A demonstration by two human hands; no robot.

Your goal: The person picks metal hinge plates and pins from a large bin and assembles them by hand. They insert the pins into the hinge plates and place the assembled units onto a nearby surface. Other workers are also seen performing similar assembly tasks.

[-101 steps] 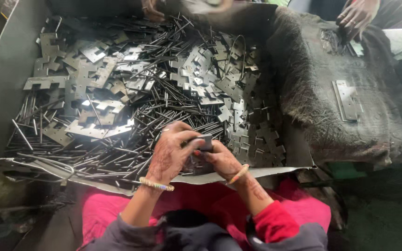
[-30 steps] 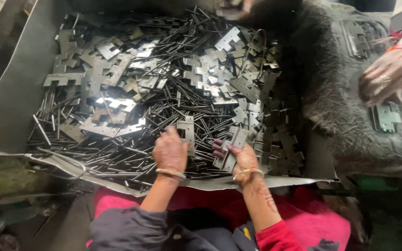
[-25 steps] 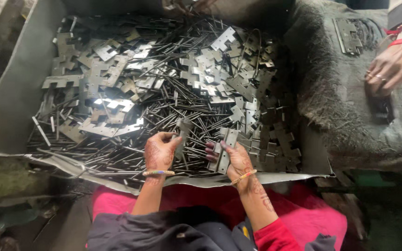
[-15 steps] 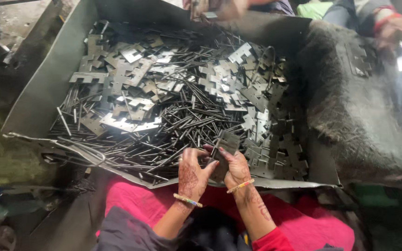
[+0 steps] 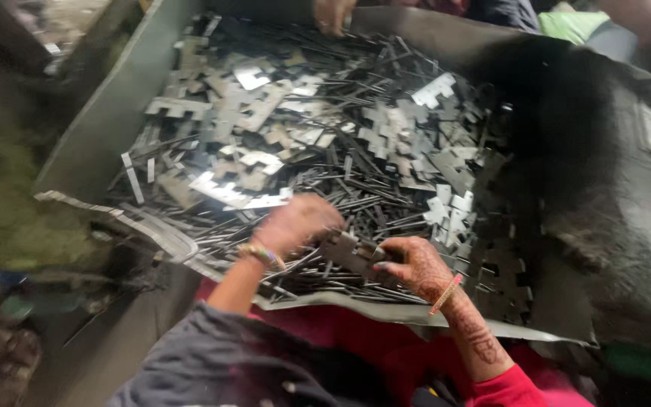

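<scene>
Notched grey sheet-metal plate (image 5: 348, 252) is held near the near edge of the grey metal tray (image 5: 92, 143), gripped by the right hand (image 5: 412, 264), fingers curled closed. Left hand (image 5: 295, 224) blurred beside it; grip unclear. Heap of loose plates and rods (image 5: 340, 143) remains unsorted.

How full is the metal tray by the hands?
Well filled: the metal tray is heaped with thin rods and notched flat plates nearly wall to wall. Depth of the pile cannot be told.
</scene>
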